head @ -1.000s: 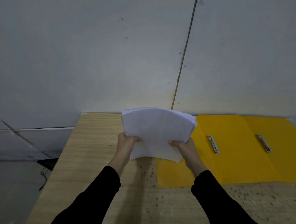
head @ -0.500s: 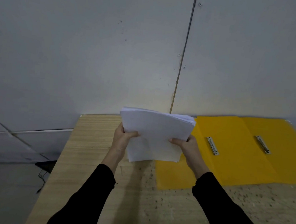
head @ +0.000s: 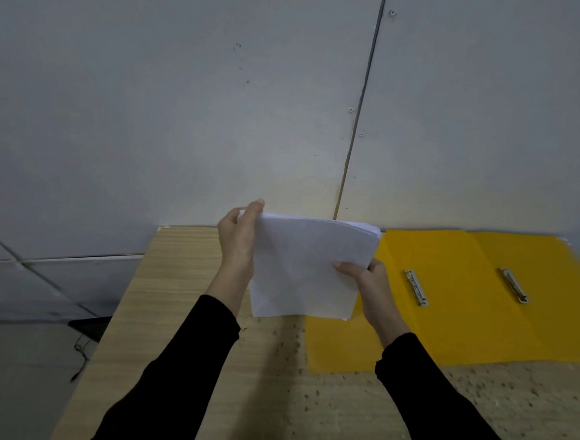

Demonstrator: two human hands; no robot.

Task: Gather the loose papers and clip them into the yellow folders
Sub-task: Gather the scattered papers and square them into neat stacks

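Observation:
I hold a stack of white papers upright above the wooden table. My left hand grips the stack's left edge up near its top corner. My right hand pinches the right edge lower down. To the right, two open yellow folders lie flat against the wall: the nearer folder has a metal clip, the farther folder has its own clip. The stack hides the nearer folder's left edge.
A grey panelled wall rises right behind the table. The table's left edge drops to a grey floor, where a dark object with a cable sits. The near tabletop is speckled with dark marks.
My left hand has slid up the stack's left edge to the top corner. The stack has straightened from a bowed shape and its bottom edge sits a little lower.

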